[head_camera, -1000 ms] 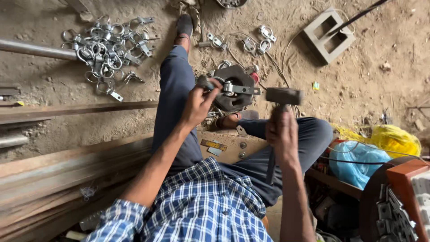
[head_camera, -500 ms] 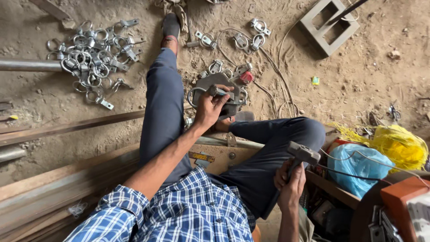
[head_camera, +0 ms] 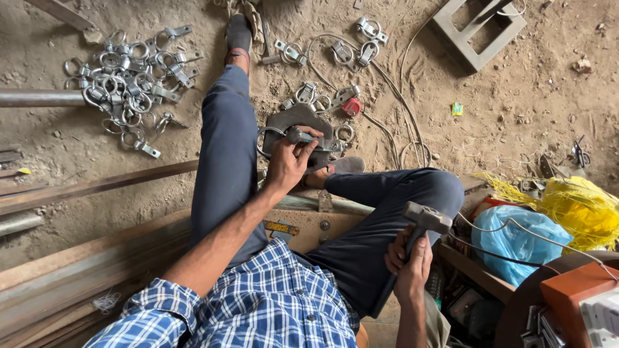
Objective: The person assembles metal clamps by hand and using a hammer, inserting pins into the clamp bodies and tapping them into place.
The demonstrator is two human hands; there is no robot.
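— What is the left hand [head_camera: 288, 162] gripping?
— A metal clamp [head_camera: 308, 138], lying on the steel block [head_camera: 290, 122] between the legs.
— And the right hand [head_camera: 407, 259]?
— It is clutching a hammer [head_camera: 422, 222] beside the thigh.

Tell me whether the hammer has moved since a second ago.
Yes. The hammer in the right hand has dropped from beside the metal clamp on the ground down to the bent right knee, nearer the person's body.

Off to my left there's a big pile of metal ring clamps [head_camera: 126, 84] in the dirt next to a steel pipe [head_camera: 39, 98]. Concrete block [head_camera: 478, 27] sits top right, blue plastic bag [head_camera: 516, 241] and yellow twine [head_camera: 580, 206] on my right.
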